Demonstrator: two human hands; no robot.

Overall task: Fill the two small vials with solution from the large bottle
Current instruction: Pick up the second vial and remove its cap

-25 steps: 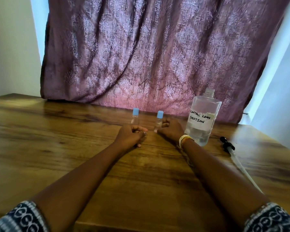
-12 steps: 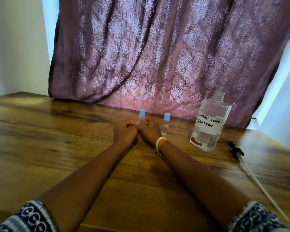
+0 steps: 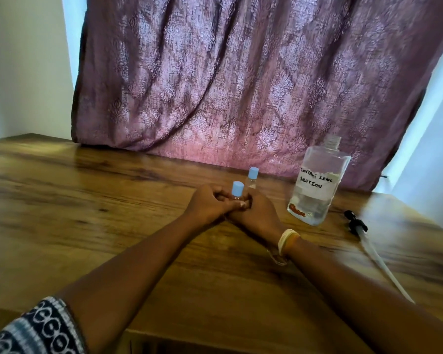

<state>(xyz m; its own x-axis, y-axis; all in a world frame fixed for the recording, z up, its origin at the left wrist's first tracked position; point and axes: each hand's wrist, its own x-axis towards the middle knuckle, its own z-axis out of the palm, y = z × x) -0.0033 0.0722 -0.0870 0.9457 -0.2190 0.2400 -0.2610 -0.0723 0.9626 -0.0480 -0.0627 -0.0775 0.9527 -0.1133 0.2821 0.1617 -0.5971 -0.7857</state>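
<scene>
Two small clear vials with light blue caps stand near the table's middle. The nearer vial [image 3: 237, 189] sits between my two hands, only its cap and neck showing. My left hand [image 3: 207, 204] and my right hand [image 3: 256, 213] are both closed around its body, fingers overlapping. The second vial [image 3: 252, 178] stands free just behind, capped. The large clear bottle [image 3: 315, 186], labelled "contact lens solution", stands uncapped to the right, with liquid in its lower part.
A black pump head with a long white tube [image 3: 368, 247] lies on the wooden table [image 3: 87, 200] right of the bottle. A purple patterned curtain [image 3: 241, 85] hangs behind the table's far edge.
My right hand left the right vial and joined my left hand on the left vial, which now sits closer to me. The camera view shifted left.
</scene>
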